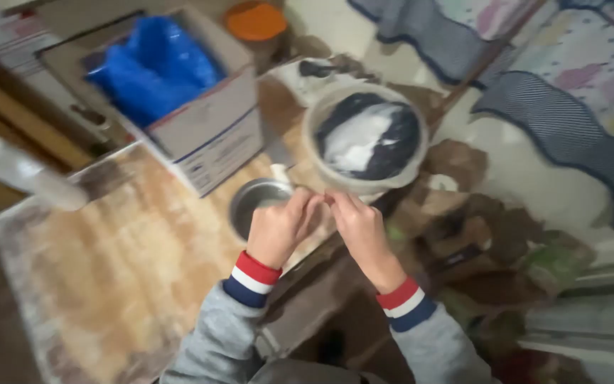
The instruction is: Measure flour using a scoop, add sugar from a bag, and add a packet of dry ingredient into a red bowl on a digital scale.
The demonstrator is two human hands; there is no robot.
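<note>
My left hand point(278, 229) and my right hand point(359, 226) meet fingertip to fingertip over the near rim of a small metal bowl point(251, 200). Both hands have curled fingers, and whatever is pinched between them is too blurred to make out. Just beyond the hands stands a round clear tub point(365, 136) with dark and white contents. Both of my sleeves are grey with red, white and blue cuffs.
A cardboard box point(211, 135) holding a blue plastic bag point(154, 67) stands at the back left, with an orange lid point(254, 20) behind it. A pale roll point(19, 171) lies at the left over a worn wooden board point(129, 256). Brown scraps point(463, 227) pile at the right; patterned bedding point(570, 85) beyond.
</note>
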